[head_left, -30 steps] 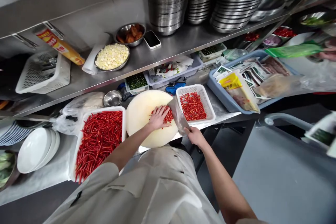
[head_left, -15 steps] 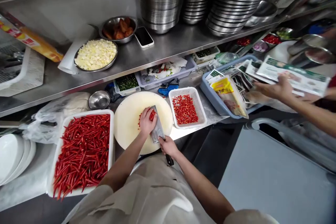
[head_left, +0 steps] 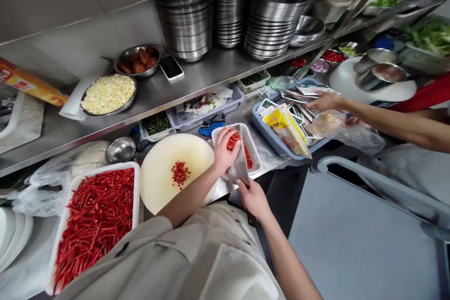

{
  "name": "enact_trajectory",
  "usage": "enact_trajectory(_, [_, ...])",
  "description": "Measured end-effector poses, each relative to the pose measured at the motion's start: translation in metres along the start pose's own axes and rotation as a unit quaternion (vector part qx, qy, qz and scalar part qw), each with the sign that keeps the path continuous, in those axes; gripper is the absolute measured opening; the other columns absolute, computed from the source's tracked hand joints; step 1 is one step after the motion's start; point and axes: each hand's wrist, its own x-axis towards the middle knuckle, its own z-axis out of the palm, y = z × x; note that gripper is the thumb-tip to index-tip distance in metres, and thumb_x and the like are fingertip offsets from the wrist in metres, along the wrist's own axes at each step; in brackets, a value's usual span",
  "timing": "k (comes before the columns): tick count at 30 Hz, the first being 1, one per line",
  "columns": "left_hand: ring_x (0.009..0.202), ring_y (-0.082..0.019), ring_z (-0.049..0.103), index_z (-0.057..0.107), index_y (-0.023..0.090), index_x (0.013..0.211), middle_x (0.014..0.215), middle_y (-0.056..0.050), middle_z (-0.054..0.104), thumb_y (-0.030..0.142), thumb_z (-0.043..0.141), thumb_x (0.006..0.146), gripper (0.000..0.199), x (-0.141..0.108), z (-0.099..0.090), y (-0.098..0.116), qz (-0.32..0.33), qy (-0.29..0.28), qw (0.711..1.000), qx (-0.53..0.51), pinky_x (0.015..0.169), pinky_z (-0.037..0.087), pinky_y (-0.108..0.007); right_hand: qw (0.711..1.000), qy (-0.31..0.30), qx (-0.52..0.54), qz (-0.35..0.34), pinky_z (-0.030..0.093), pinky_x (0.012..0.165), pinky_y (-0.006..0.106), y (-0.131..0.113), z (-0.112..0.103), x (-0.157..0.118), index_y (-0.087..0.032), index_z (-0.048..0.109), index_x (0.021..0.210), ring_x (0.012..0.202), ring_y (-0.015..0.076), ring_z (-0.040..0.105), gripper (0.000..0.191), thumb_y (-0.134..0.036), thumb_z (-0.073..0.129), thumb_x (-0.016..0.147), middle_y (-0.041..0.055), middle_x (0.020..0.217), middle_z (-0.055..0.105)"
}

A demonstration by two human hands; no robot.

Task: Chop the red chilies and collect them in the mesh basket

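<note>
1. Near the middle of the cutting board (head_left: 154,173) lies a pile of chopped chilies (head_left: 180,173).
2. Left of the board, just beside it, is a tray (head_left: 136,197) with whole chilies (head_left: 98,220) in it; farther left are plates (head_left: 16,239).
3. Right of the board, just beside it, is a basket (head_left: 258,161) with more chopped chilies inside. Above it is a cleaver (head_left: 241,166), the left hand (head_left: 226,152) against its blade with chilies between, the right hand (head_left: 255,199) at its near end.
4. Farther right of the board, past the basket, is a tub (head_left: 269,137) of packets (head_left: 286,131).
5. Behind the board, to its left, is a small bowl (head_left: 121,150).
6. Behind and above the board runs a shelf (head_left: 211,68), with a phone (head_left: 171,67) on it.
</note>
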Motion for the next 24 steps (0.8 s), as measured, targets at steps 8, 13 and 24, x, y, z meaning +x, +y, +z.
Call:
enact_trajectory(8, [0.131,-0.027,0.059,0.075,0.023,0.117,0.127,-0.009,0.074,0.028,0.056,0.106,0.022,0.012,0.062,-0.064,-0.037,-0.15,0.987,0.05,0.115,0.045,-0.046,0.994,0.084,-0.07,0.03,0.045,0.063,0.031,0.045,-0.045,0.025,-0.018,0.074,0.093,0.074,0.0273,0.068,0.045,-0.057,0.051,0.096,0.0104,0.076,0.073])
enact_trajectory(13, [0.12,-0.035,0.055,0.079,0.014,0.09,0.106,-0.018,0.074,0.02,0.067,0.094,0.014,0.046,0.066,-0.11,-0.006,-0.303,0.92,0.247,0.108,0.037,-0.052,0.996,0.085,-0.036,0.02,0.044,0.062,0.03,0.058,-0.046,0.036,-0.019,0.073,0.092,0.071,0.0261,0.067,0.047,-0.06,0.05,0.097,0.009,0.073,0.072])
enact_trajectory(24, [0.117,-0.037,0.057,0.083,0.013,0.096,0.109,-0.02,0.075,0.032,0.076,0.085,0.023,0.062,0.071,-0.099,0.008,-0.303,0.922,0.241,0.105,0.04,-0.052,0.996,0.077,-0.049,-0.001,0.048,0.065,0.031,0.058,-0.055,0.056,-0.017,0.075,0.102,0.076,0.0278,0.071,0.052,-0.062,0.049,0.1,0.0116,0.077,0.075])
